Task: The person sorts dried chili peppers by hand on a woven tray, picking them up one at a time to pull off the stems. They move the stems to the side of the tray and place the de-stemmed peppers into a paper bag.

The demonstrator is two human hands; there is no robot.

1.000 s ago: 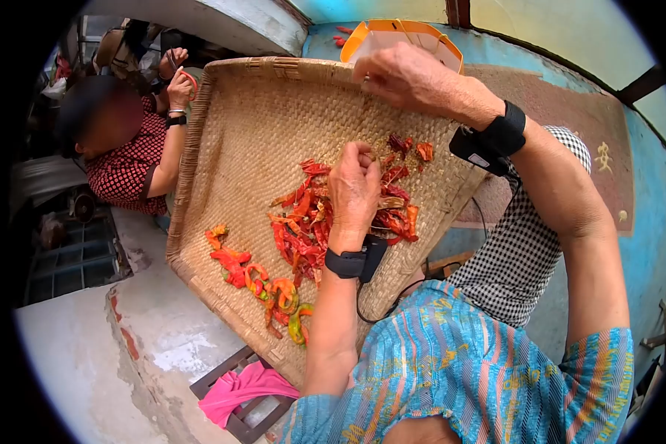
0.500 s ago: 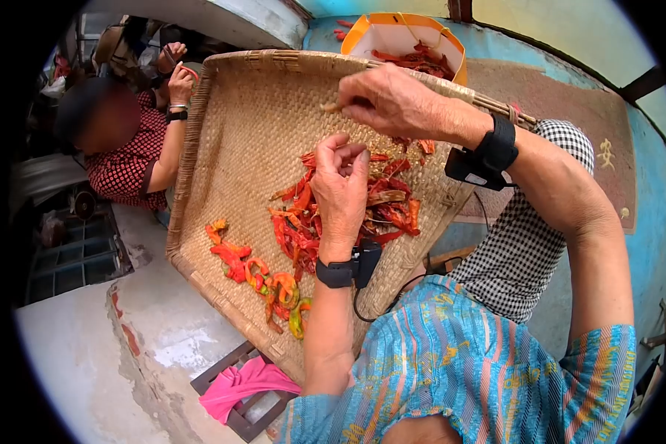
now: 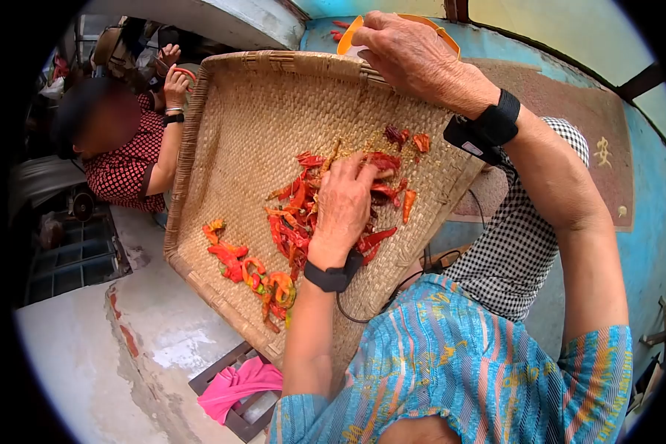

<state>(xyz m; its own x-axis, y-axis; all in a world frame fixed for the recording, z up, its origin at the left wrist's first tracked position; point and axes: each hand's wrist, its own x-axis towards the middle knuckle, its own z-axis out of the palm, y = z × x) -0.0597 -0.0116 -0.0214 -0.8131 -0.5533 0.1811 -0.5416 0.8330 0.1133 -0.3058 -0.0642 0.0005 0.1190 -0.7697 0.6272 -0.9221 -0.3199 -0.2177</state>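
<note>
A pile of dried red chili peppers (image 3: pixel 292 222) lies in a woven bamboo tray (image 3: pixel 237 118). My left hand (image 3: pixel 342 203) is down on the pile, its fingers bent around some peppers, with the fingertips partly hidden. Out over the tray's far rim, my right hand (image 3: pixel 414 63) hangs above a white and orange bag (image 3: pixel 353 33), covering most of it. Its fingers are curled, and whatever they hold is hidden. Pale seeds (image 3: pixel 370 140) are scattered beyond the pile. Fresher orange-red peppers (image 3: pixel 255 274) lie in a separate row at the left.
Another person (image 3: pixel 126 159) sits at the left beyond the tray, hands raised with something red. A brown mat (image 3: pixel 607 177) covers the floor at the right. Pink cloth (image 3: pixel 237 388) lies on a dark frame at lower left. A black cable (image 3: pixel 351 318) runs by the tray's near edge.
My right hand has moved up and away from over the tray to above the bag. My left hand has lowered from above the pile onto the peppers.
</note>
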